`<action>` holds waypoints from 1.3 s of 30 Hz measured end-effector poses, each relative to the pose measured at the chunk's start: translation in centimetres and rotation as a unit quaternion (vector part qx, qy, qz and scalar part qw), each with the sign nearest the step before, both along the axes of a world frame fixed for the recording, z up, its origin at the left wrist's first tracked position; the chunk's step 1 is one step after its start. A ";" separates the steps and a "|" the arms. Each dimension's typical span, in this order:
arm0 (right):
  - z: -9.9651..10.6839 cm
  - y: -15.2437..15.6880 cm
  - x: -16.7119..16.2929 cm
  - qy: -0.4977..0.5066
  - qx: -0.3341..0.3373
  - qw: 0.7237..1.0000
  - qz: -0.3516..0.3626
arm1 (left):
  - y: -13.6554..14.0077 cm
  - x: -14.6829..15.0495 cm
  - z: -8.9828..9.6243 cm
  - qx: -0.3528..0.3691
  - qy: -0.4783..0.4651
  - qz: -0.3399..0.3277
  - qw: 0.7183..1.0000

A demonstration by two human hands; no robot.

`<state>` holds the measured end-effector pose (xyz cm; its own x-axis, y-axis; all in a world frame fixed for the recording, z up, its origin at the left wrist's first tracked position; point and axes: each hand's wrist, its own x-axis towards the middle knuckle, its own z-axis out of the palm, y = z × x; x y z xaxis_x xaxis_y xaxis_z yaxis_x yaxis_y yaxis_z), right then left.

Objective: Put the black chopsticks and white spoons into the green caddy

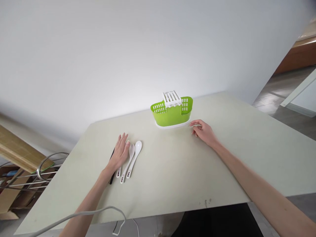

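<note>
On the left of the table, my left hand (120, 152) lies flat with its fingers stretched out, over several white spoons and a dark, thin stick-like thing (112, 178). Two white spoons, the outer one (135, 158) and the one beside it (128, 161), show to the right of the hand. Of a third spoon (118, 172) only the handle shows below the palm. A green basket (172, 117) with a white base and a white slotted top piece (172, 98) stands further back. My right hand (202, 131) is at its right front corner, fingers loosely curled and apart, nothing in them.
A pale table (168, 184) stands against a white wall (138, 52). A grey cable (98, 211) crosses the near left edge. To the left are a metal rack (41, 174) and a cardboard box (12, 197). The floor shows at the right.
</note>
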<state>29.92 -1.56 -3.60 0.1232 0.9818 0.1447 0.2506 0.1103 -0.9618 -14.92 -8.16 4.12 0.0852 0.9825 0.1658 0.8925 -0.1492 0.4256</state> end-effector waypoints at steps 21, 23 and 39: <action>-0.2 0.1 -0.1 0.010 0.015 1.000 0.004 | 0.6 3.8 -4.3 0.063 0.022 -0.102 0.993; -0.2 0.0 -0.1 0.012 0.015 1.000 0.005 | 0.8 4.9 -4.7 0.075 0.021 -0.104 0.991; 0.0 0.1 0.5 0.100 0.031 0.991 -0.087 | 1.4 25.6 -6.2 0.063 -0.032 -0.109 0.992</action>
<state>30.42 -1.47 -3.58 0.3214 0.9334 0.1598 0.0762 0.1427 -0.9868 10.72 -6.74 -2.05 0.2791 0.9128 0.2983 0.8052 -0.3917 0.4453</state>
